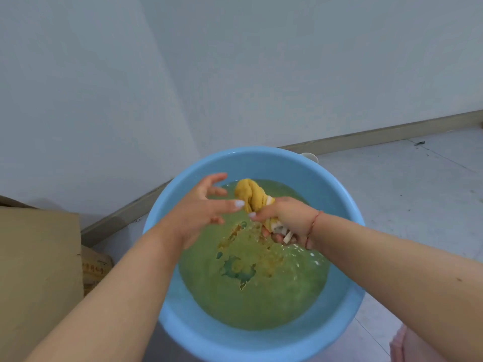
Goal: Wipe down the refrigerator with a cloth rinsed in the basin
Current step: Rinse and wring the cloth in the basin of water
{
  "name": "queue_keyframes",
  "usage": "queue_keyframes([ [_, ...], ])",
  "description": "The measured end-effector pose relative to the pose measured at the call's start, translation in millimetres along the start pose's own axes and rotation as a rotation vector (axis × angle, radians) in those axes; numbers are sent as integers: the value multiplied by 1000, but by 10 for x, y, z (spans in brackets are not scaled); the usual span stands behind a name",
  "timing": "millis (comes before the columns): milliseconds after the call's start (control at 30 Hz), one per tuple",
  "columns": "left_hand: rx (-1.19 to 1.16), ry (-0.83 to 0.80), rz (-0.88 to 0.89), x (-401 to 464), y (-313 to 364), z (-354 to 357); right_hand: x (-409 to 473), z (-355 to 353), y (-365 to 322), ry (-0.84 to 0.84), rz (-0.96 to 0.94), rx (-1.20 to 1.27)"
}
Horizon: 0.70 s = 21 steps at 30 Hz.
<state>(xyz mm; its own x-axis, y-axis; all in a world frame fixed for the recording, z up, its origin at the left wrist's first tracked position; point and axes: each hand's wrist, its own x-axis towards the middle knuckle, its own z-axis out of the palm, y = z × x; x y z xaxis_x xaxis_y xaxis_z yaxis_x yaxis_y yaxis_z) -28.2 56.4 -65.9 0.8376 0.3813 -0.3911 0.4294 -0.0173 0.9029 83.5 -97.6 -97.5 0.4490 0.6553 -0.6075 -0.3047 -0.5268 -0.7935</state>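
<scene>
The right hand (283,220) gripped the twisted mustard-yellow cloth (251,195) just above the yellowish-green water (251,283) in the round light-blue plastic basin (183,333), while the left hand (202,207), fingers spread and holding nothing, hovered just beside the cloth's free upper end. To wring well, the left hand probably needed to close on that upper end and twist against the right, keeping the bundle over the water so drips fell inside the rim. A brown cardboard box (39,270) sat on the floor left of the left forearm, near the basin; a white wall (261,74) rose beyond both hands. Nothing blocked the wringing.
</scene>
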Motion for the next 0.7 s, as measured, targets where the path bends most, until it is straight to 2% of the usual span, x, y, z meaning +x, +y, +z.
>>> queue_keyframes([
  [67,361,109,389,-18,-21,-50,-67,-56,-71,-260,151,261],
  [133,718,109,739,-23,-30,-34,-94,-89,-108,-567,242,417],
  [200,955,66,938,-6,-25,24,-125,-76,-115,-826,282,445],
  [267,1053,45,1056,-1,-10,95,-159,-12,-113,-948,293,349],
  [333,1176,33,1153,34,7,115,-145,17,-128,-882,307,145],
  [367,1252,28,1137,50,30,119,-134,15,-156,-796,294,-3],
  [467,1497,47,879,83,122,199,-120,25,-298,-377,105,-635],
  [533,1573,14,670,116,128,293,-108,82,-357,-150,-42,-1031],
  [600,1508,-19,488,161,98,373,-69,134,-332,-26,-152,-1264],
  [700,1274,-38,342,230,-61,445,24,126,-218,88,-243,-1457],
])
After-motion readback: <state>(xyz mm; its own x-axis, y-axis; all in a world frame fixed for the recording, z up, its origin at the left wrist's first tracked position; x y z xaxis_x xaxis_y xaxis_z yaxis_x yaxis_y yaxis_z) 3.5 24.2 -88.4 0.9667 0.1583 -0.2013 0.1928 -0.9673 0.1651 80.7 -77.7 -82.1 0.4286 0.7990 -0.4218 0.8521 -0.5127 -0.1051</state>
